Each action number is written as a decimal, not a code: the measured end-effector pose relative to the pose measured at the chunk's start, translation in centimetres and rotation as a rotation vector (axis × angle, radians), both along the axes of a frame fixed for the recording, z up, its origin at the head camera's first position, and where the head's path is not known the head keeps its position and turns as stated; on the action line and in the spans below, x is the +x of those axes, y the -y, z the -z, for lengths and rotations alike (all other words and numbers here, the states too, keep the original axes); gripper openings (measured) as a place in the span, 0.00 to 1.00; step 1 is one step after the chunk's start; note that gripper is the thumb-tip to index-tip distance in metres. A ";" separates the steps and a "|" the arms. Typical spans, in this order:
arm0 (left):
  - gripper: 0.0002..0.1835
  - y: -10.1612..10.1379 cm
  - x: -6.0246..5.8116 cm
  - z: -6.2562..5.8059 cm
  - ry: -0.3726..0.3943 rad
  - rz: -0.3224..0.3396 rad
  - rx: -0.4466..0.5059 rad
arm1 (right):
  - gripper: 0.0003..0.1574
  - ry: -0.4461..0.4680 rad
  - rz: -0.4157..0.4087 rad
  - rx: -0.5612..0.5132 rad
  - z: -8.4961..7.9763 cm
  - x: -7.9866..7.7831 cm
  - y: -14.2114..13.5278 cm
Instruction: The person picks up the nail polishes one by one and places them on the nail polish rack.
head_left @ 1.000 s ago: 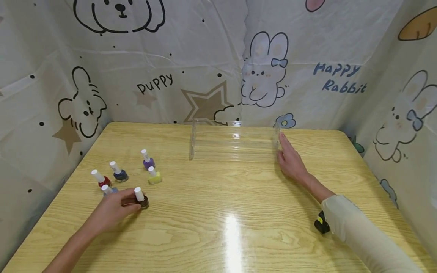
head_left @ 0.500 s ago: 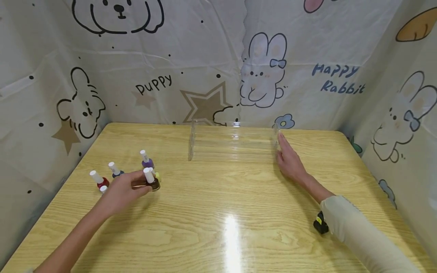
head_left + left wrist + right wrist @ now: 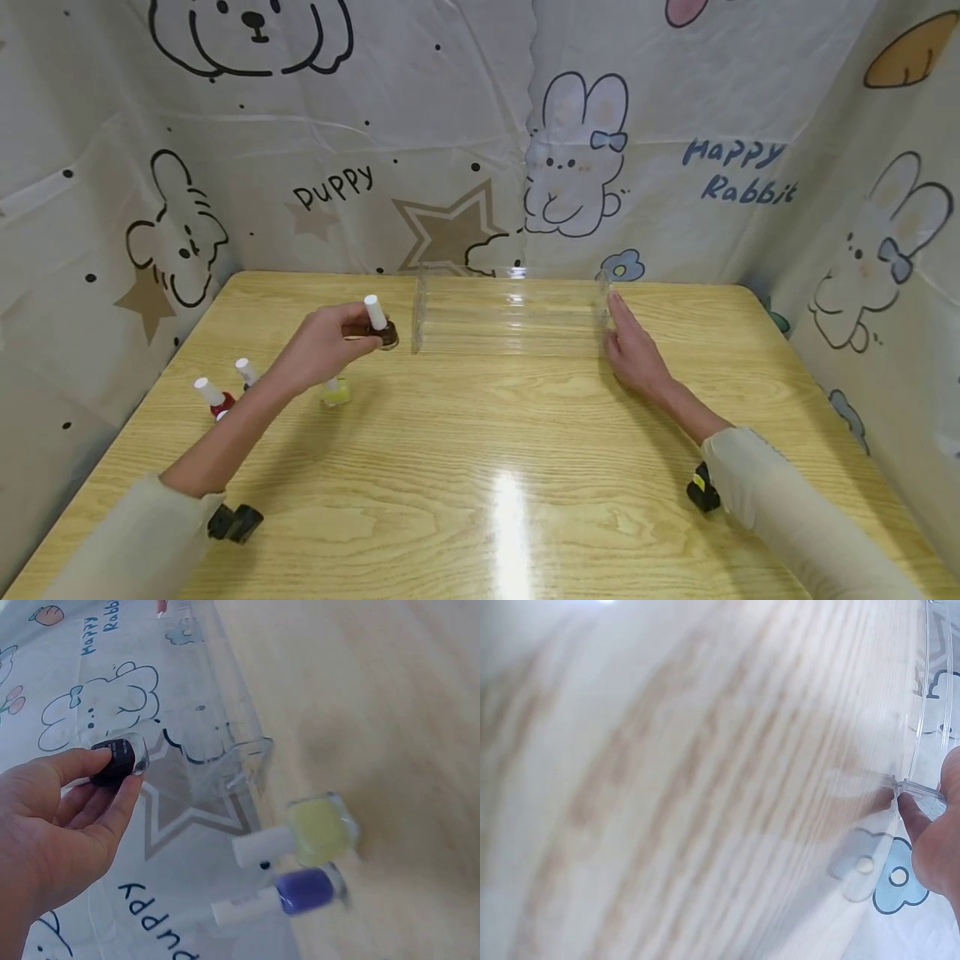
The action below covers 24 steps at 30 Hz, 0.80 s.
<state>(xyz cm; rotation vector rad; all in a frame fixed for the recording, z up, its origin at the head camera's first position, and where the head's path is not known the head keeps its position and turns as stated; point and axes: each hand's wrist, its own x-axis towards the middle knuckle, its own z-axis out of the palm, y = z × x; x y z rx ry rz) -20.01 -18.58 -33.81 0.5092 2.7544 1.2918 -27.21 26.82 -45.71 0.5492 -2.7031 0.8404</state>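
My left hand pinches a dark brown nail polish bottle with a white cap, held above the table just left of a clear acrylic rack. In the left wrist view, the thumb and fingers grip the dark bottle around its cap end. My right hand rests against the rack's right end panel, its fingers fairly straight; in the right wrist view a digit touches the panel's lower corner. A yellow polish bottle stands below the left hand. The purple bottle shows only in the left wrist view.
A red polish bottle and a white-capped bottle, partly hidden by the left forearm, stand at the table's left. A printed cloth hangs behind the wooden table. A black wrist camera sits on the left sleeve.
My left hand has lifted the dark brown bottle from among the others and carried it forward and right toward the rack. The right hand stays at the rack's right end.
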 end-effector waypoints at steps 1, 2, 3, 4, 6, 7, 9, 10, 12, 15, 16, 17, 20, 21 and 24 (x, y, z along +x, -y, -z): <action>0.15 -0.4 -0.6 -0.1 -0.005 0.002 0.002 | 0.40 -0.003 0.000 -0.001 0.0 0.0 0.0; 0.15 -0.9 -1.1 -0.3 -0.010 0.000 -0.002 | 0.40 -0.008 0.001 0.000 0.0 0.0 0.0; 0.15 -1.3 -1.7 -0.3 -0.013 -0.001 -0.004 | 0.40 -0.013 0.001 0.001 0.1 0.0 0.0; 0.15 -1.8 -2.3 -0.4 -0.017 0.001 -0.006 | 0.40 -0.018 0.002 0.003 0.1 0.0 -0.1; 0.15 -2.7 -3.3 -0.4 -0.021 0.000 -0.001 | 0.40 -0.023 0.004 0.006 0.2 0.0 -0.1; 0.15 -3.2 -3.8 -0.4 -0.017 -0.001 0.002 | 0.40 -0.026 0.005 0.006 0.2 0.0 -0.1; 0.16 -4.1 -4.8 -0.3 -0.011 0.004 0.017 | 0.39 -0.025 0.006 0.006 0.3 0.0 0.0; 0.16 -4.5 -5.3 -0.3 -0.009 0.008 0.023 | 0.39 -0.021 0.007 0.004 0.3 0.0 0.0; 0.17 -5.3 -6.2 -0.2 -0.009 0.013 0.025 | 0.40 -0.009 0.011 0.000 0.3 0.1 0.0; 0.18 -6.3 -7.7 -0.1 -0.003 0.027 0.039 | 0.40 -0.007 0.018 0.001 0.3 0.2 0.0; 0.19 -6.5 -8.1 0.0 -0.001 0.029 0.045 | 0.40 -0.009 0.021 0.002 0.3 0.2 0.0; 0.19 -6.6 -8.6 0.1 0.003 0.028 0.048 | 0.40 -0.010 0.024 0.005 0.3 0.2 0.1; 0.19 -6.8 -9.8 0.5 0.011 0.020 0.053 | 0.39 -0.009 0.027 0.009 0.4 0.3 0.1; 0.19 -6.8 -10.2 0.6 0.015 0.012 0.054 | 0.39 -0.005 0.031 0.012 0.4 0.3 0.1; 0.19 -6.8 -11.2 0.9 0.015 -0.008 0.044 | 0.40 0.010 0.038 0.016 0.4 0.4 0.2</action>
